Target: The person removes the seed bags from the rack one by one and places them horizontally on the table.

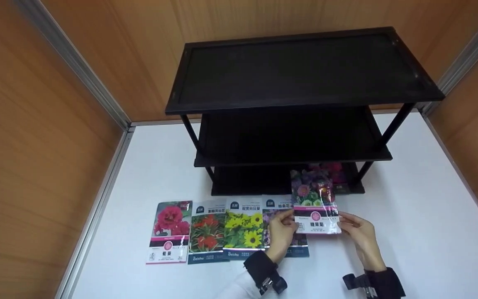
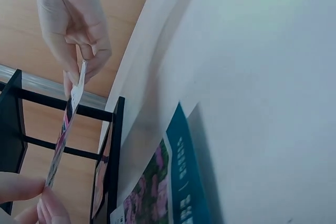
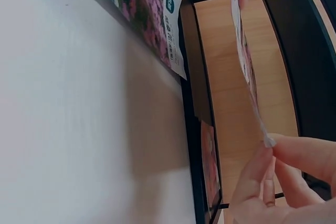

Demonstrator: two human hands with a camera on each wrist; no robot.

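Note:
A seed packet with pink and white daisy-like flowers (image 1: 315, 197) is held up in front of the shelf's lowest level. My left hand (image 1: 281, 233) pinches its left edge and my right hand (image 1: 361, 236) pinches its right edge. Both wrist views show this thin packet (image 2: 64, 129) edge-on, raised off the table, with thumb and fingers at each end. Beneath the left hand lies a packet of purple flowers (image 1: 301, 251), partly hidden by it. Another packet with deep pink flowers (image 1: 339, 173) lies on the bottom shelf at the right, partly behind the held one.
A black three-tier shelf (image 1: 297, 70) stands at the back of the white table (image 1: 139, 166). Left of my hands lie packets of yellow sunflowers (image 1: 243, 228), red flowers (image 1: 206, 234) and a pink bloom (image 1: 169, 230), in a row. Wooden panels (image 1: 48, 137) enclose the table.

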